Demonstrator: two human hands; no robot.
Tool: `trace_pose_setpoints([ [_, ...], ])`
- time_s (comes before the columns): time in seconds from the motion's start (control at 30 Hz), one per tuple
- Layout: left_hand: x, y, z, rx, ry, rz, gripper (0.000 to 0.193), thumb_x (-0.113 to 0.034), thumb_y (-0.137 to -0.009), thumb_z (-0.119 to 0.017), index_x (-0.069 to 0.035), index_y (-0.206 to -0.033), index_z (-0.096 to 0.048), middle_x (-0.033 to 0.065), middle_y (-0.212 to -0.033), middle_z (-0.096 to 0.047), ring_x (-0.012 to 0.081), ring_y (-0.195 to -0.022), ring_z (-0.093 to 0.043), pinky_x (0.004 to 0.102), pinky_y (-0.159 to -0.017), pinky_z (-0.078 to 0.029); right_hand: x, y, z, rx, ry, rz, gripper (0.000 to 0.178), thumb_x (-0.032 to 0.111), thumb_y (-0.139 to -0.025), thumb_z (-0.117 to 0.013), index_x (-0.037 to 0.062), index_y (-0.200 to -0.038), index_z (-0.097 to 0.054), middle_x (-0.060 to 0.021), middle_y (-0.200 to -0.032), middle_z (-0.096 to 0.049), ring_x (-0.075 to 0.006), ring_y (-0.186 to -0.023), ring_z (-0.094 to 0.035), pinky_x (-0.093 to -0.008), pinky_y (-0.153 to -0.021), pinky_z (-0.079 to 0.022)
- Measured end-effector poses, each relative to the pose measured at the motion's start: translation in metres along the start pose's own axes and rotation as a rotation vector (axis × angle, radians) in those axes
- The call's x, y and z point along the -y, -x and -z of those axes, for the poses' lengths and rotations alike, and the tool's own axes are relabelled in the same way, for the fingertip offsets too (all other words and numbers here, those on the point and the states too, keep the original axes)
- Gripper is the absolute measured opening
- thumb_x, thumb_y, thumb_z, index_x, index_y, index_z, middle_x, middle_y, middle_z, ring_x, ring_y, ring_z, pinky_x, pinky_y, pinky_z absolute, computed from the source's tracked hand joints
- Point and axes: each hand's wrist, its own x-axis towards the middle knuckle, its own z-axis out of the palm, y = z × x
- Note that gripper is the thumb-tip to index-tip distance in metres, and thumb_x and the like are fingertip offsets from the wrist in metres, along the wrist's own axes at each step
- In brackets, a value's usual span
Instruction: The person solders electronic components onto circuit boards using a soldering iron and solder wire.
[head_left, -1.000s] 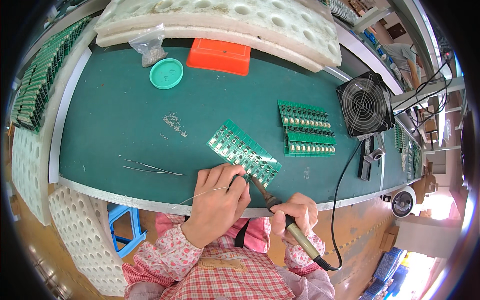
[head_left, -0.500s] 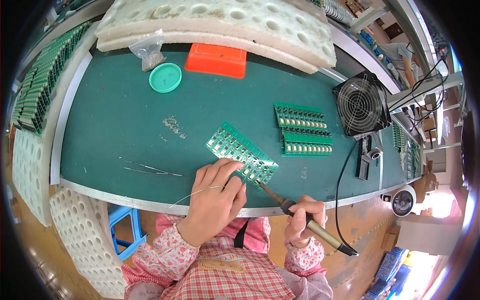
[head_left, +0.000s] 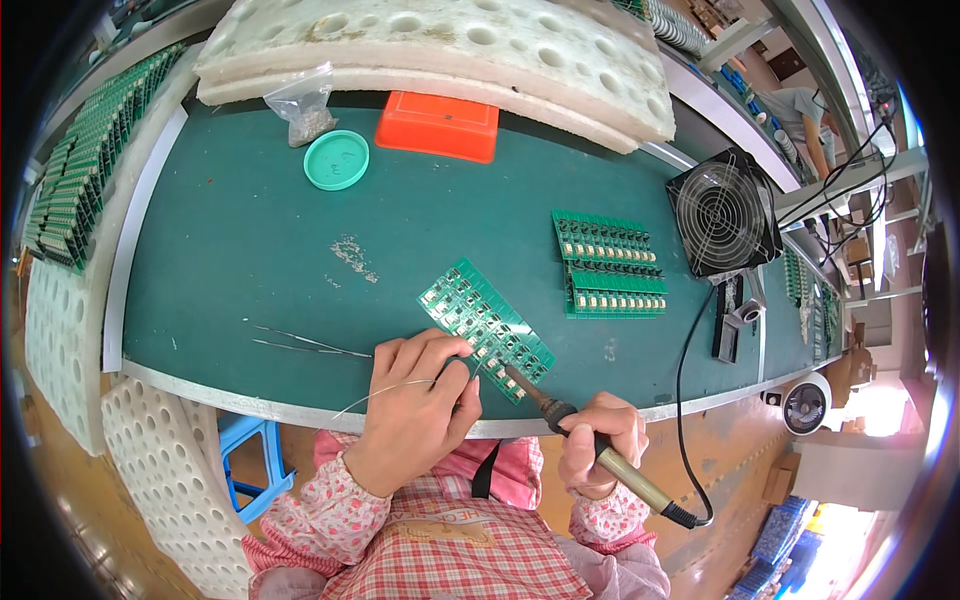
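Your left hand (head_left: 415, 415) rests at the near edge of the mat (head_left: 250, 240), fingers curled, pinching a thin solder wire (head_left: 375, 393) that trails off to the left. Your right hand (head_left: 598, 445) is closed around the soldering iron (head_left: 570, 425), its tip touching the near corner of the green board (head_left: 487, 328). That board lies tilted on the mat just beyond your left fingertips, between both hands. Tweezers (head_left: 305, 343) lie just left of your left hand. More boards (head_left: 610, 265) sit farther right, beside the fan (head_left: 722, 213).
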Motion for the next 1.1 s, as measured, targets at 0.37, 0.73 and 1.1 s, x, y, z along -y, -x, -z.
trace_pose_setpoints([
  [0.37, 0.000, 0.000, 0.001, 0.039, -0.043, -0.003, 0.014, -0.010, -0.080, -0.072, -0.005, -0.083, -0.059, 0.0062, -0.110, -0.062, 0.0262, -0.106, -0.060, 0.0435, -0.088, -0.042, 0.006, -0.009, -0.011, 0.129, 0.060, 0.002, 0.013, 0.015, -0.089, -0.066, 0.0062, -0.082, -0.059, -0.0026, -0.056, -0.057, -0.0177, -0.045, -0.051, -0.0317, -0.048, -0.042],
  [0.73, 0.000, 0.000, -0.003, 0.017, -0.056, -0.008, 0.018, -0.008, -0.078, -0.074, -0.006, -0.085, -0.058, 0.0055, -0.111, -0.060, 0.0271, -0.105, -0.060, 0.0443, -0.087, -0.042, 0.004, -0.011, -0.009, 0.214, 0.111, 0.152, 0.016, 0.005, -0.079, -0.073, 0.0052, -0.089, -0.060, -0.0012, -0.059, -0.056, -0.0187, -0.043, -0.051, -0.0330, -0.042, -0.041],
  [1.1, 0.001, 0.001, -0.002, 0.008, -0.030, -0.009, 0.019, -0.006, -0.076, -0.073, -0.005, -0.085, -0.056, 0.0062, -0.111, -0.061, 0.0278, -0.106, -0.060, 0.0445, -0.088, -0.042, 0.006, -0.011, -0.015, 0.282, 0.139, 0.314, 0.020, 0.002, -0.068, -0.073, 0.0047, -0.084, -0.061, 0.0020, -0.055, -0.045, -0.0151, -0.041, -0.042, -0.0287, -0.040, -0.032],
])
